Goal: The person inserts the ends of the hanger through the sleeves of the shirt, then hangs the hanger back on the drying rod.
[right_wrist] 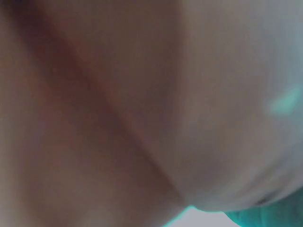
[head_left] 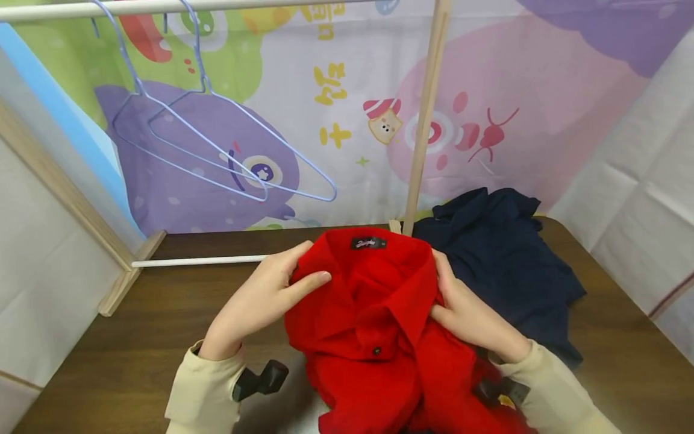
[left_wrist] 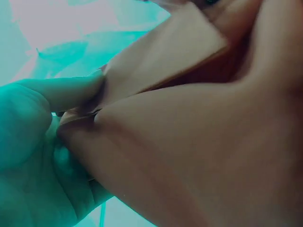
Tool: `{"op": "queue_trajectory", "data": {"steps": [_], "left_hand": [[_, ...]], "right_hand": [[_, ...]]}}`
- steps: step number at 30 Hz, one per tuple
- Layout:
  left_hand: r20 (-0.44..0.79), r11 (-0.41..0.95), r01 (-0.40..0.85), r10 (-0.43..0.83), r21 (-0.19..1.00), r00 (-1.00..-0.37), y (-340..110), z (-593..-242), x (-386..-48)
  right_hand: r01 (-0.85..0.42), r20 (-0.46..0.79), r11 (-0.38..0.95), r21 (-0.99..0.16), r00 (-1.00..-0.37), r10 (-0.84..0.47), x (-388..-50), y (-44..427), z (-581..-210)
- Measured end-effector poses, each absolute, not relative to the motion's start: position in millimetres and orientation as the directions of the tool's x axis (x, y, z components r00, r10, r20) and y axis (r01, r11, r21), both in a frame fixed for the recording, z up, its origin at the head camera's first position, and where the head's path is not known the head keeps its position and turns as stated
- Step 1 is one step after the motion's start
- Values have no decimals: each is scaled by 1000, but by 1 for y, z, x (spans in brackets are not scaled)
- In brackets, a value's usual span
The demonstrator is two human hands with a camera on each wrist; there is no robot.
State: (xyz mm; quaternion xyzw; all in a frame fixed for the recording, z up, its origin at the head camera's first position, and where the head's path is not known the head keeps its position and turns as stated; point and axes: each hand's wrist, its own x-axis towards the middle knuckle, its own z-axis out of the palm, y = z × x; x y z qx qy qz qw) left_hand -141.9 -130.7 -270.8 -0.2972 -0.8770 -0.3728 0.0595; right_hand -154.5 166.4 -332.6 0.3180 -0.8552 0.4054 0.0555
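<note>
A red collared shirt (head_left: 374, 313) is held up by both hands near its shoulders, its collar spread and a black label showing inside the neck. My left hand (head_left: 271, 295) grips the shirt's left side in the head view, thumb in front and fingers behind. In the left wrist view, the left hand (left_wrist: 42, 123) pinches the cloth (left_wrist: 170, 142) beside a collar flap. On the other side my right hand (head_left: 468, 310) grips the shirt by the right shoulder, its fingertips partly hidden by cloth. Blurred fabric (right_wrist: 118, 118) fills most of the right wrist view.
Two pale blue hangers (head_left: 217, 150) hang from a white rail (head_left: 260, 6) at upper left. A dark navy garment (head_left: 504, 253) lies at the back right of the brown table (head_left: 108, 367). A wooden post (head_left: 425, 120) stands behind the shirt; a white bar (head_left: 200, 261) runs low at left.
</note>
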Motion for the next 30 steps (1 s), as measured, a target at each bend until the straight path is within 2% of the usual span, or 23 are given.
{"op": "queue_trajectory", "data": {"steps": [4, 9, 13, 17, 23, 30], "left_hand": [[295, 574, 563, 495, 595, -817, -127, -278, -151], [311, 672, 532, 432, 515, -847, -120, -285, -157], [377, 754, 518, 378, 405, -846, -117, -288, -156], [425, 796, 481, 317, 368, -848, -116, -288, -153], [446, 790, 424, 217, 442, -868, -119, -293, -155], [406, 735, 391, 172, 554, -898, -129, -303, -166]], "right_hand": [[-529, 300, 405, -745, -809, -505, -164, 171, -336], [-460, 215, 371, -806, -813, -541, -167, 177, -337], [-445, 239, 301, -843, -813, -530, -167, 177, -337], [-420, 286, 235, -876, -847, -448, -166, 172, -336], [-418, 317, 274, -866, -883, -346, -169, 166, -334], [-486, 389, 390, -782, -870, -304, -182, 172, -321]]}}
